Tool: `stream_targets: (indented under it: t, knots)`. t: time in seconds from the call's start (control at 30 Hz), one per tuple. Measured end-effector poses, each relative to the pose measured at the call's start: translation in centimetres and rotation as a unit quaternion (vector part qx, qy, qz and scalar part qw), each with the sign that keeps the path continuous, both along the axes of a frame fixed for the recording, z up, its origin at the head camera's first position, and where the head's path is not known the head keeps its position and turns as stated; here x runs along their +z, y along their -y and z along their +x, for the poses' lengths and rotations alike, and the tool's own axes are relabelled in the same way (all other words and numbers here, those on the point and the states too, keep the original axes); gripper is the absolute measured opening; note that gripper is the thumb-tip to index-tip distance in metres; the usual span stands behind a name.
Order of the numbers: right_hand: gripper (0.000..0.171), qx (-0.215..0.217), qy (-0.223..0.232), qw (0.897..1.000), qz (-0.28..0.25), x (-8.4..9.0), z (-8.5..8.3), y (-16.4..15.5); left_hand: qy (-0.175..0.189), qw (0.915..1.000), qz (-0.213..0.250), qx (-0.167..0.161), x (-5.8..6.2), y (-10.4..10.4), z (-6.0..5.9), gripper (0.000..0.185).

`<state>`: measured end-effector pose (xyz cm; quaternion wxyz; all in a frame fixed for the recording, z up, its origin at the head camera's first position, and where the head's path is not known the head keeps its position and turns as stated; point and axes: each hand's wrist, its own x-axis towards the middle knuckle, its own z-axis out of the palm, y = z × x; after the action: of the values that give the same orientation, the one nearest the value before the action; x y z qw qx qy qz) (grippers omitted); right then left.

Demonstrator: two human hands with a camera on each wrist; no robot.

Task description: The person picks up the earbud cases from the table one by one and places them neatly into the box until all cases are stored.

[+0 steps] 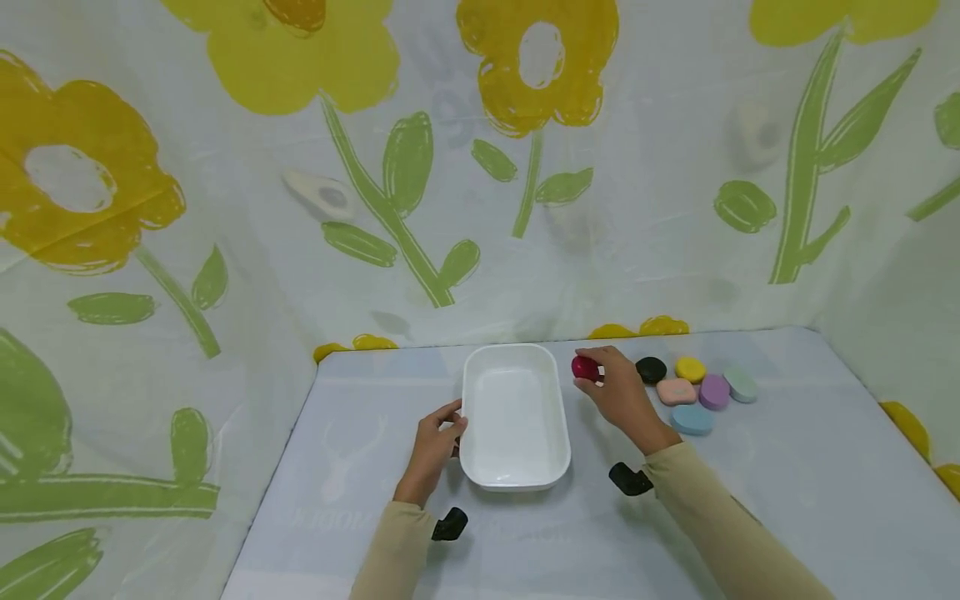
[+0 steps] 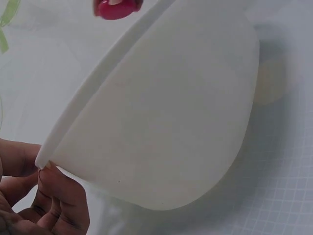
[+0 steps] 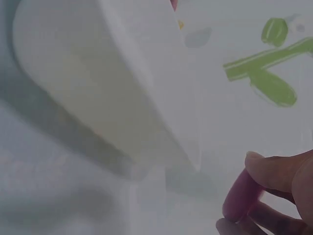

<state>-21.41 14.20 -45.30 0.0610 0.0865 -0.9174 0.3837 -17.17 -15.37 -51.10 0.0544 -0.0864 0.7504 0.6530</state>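
Note:
A white rectangular dish with rounded corners and a raised rim stands on the table, its inside bare. My left hand pinches the dish's left rim between thumb and fingers, as the left wrist view shows up close. To the right of the dish, my right hand holds a small magenta-red bar of soap by its edges. In the right wrist view, thumb and fingers grip this rounded soap from both sides. It is held just outside the dish's right rim.
Several soap bars lie grouped right of my right hand: black, yellow, pink, purple, mint and light blue. A flower-print curtain rises behind the white table.

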Motion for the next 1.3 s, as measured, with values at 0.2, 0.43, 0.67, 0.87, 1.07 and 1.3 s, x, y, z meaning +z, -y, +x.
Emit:
stream_targets:
  t: [0.2, 0.43, 0.67, 0.87, 1.07, 1.3]
  knots:
    - [0.055, 0.034, 0.008, 0.999, -0.011, 0.9, -0.4, 2.1, 0.003, 1.0, 0.002, 0.003, -0.3, -0.2, -0.2, 0.046]
    - [0.054, 0.058, 0.033, 0.998, -0.021, 1.1, -1.4, 4.1, 0.003, 1.0, 0.007, 0.005, 0.1, -0.6, -0.2, 0.045]
    - [0.053, 0.066, 0.073, 0.995, -0.022, 0.6, -2.3, 5.9, 0.005, 0.9999, 0.009, 0.004, 0.0, -1.0, -0.2, 0.045]
    - [0.049, 0.076, 0.089, 0.993, -0.019, -0.1, -3.3, 6.9, 0.005, 0.9999, 0.014, 0.003, 0.1, -1.1, -0.1, 0.046]
    - [0.046, 0.078, 0.093, 0.992, -0.02, -1.0, -4.4, 7.8, 0.011, 0.9998, 0.015, 0.003, -0.3, -1.1, -0.4, 0.046]
    - [0.041, 0.074, 0.082, 0.994, -0.011, -2.0, -5.2, 8.6, 0.012, 0.9999, 0.012, 0.003, -0.4, -1.3, -0.5, 0.045]
